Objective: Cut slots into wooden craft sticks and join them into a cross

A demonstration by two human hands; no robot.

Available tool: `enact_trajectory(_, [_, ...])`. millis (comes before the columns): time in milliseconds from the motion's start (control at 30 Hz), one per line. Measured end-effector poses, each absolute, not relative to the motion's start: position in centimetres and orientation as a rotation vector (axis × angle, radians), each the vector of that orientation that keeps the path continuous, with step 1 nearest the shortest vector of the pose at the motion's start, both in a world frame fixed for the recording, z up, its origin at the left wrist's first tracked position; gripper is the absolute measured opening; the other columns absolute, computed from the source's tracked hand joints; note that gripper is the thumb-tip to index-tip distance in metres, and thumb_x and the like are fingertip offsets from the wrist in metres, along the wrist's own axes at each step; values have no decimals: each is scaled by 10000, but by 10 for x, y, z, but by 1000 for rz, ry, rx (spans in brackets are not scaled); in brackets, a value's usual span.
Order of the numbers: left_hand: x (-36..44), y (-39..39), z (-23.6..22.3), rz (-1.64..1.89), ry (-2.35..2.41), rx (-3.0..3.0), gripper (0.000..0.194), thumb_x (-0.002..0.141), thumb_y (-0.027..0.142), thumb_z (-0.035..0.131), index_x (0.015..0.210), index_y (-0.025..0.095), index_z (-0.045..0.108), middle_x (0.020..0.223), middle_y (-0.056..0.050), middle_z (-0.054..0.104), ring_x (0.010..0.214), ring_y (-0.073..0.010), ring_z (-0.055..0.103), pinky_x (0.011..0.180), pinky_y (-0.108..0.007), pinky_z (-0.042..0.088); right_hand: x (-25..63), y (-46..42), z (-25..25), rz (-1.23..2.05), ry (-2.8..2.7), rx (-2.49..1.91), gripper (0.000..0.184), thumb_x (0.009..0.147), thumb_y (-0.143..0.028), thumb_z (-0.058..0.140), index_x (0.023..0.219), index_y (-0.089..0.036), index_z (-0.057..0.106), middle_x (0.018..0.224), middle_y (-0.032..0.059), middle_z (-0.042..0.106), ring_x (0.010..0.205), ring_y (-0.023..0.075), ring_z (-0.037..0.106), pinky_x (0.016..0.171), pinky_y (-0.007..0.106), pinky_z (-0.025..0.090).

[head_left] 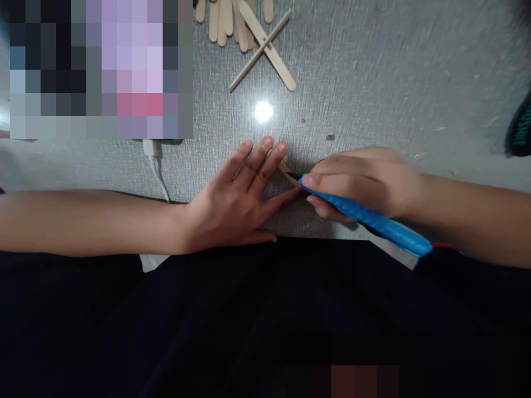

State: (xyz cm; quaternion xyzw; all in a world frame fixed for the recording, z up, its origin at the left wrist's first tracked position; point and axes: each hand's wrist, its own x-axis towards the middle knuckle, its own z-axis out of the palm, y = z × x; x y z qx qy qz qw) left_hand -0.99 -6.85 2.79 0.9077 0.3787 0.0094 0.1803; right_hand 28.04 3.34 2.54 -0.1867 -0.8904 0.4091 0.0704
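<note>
Because the counter point(373, 72) is flat and fills the space ahead of the person, it backs the close handwork and leaves room for other pieces farther off. Across its near edge come both hands. The left hand point(238, 202) lies palm down with fingers spread, its index finger stretched toward the tool's tip; that wide spread seems meant to pin the work down while the thumb stays aside. The right hand point(365, 179), slightly blurred, pinches a blue tool point(373, 218) low, near its dark tip, probably for finer control; its handle slants back toward the person's body. It looks like a cutter, though the tip is too small to be sure.

Beyond the hands, two crossed sticks point(282, 69) form an X, one flat and the other apparently on edge, which suggests a slot at the crossing. Loose sticks point(213, 25) lie bunched at the far edge of view, within reach yet clear of the fingers. The stick point(286, 170) being worked slants from under the left middle finger to the tool's tip, mostly hidden. Left of it runs a white cord point(160, 177), passing behind the left forearm.
</note>
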Motion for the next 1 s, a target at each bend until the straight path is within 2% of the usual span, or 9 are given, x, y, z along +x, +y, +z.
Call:
enact_trajectory(167, [-9,-69,28,43,1067,2599,1074,961,765,796,1841,324,364,1947,-160,345,1791,-553,329,1420,-749,400,280,34,28,1339,-2615,-555,333,1164,-292,619,866,-246,760,826,0,771,687,160,689,709,295,561])
enact_trajectory(367, [-9,-68,29,-12,1061,2593,1038,978,741,788,1838,332,373,1944,-141,356,1800,-550,306,1425,-763,382,277,34,31,1392,-2593,-620,366,1162,-316,633,825,-243,758,820,0,784,696,161,713,690,284,558])
enact_trajectory(567, [-10,-68,28,-31,1028,2608,1055,1056,756,644,1887,239,248,1981,-194,226,1813,-553,241,1445,-761,332,277,32,31,1398,-2577,-616,381,1166,-331,635,825,-239,778,815,-2,790,690,158,711,685,283,549])
enact_trajectory(800, [-8,-70,30,-71,1016,2661,1172,1018,738,700,1900,202,145,1970,-266,192,1787,-591,248,1417,-769,376,282,28,23,838,-2658,-327,75,1095,-176,709,1111,-218,768,903,-11,816,702,154,721,639,285,518])
enact_trajectory(900, [-6,-72,30,-58,1041,2660,1146,1034,716,684,1897,196,138,1966,-275,195,1781,-590,257,1410,-762,394,278,26,24,735,-2640,-269,111,1082,-116,711,1168,-185,698,881,-15,794,687,154,710,633,297,528])
enact_trajectory(1000, [-5,-72,31,-44,1055,2654,1123,1041,701,674,1894,189,152,1959,-279,219,1777,-586,267,1399,-757,417,274,23,24,644,-2639,-275,138,1092,-86,679,1182,-178,629,826,-35,752,626,153,660,561,316,474])
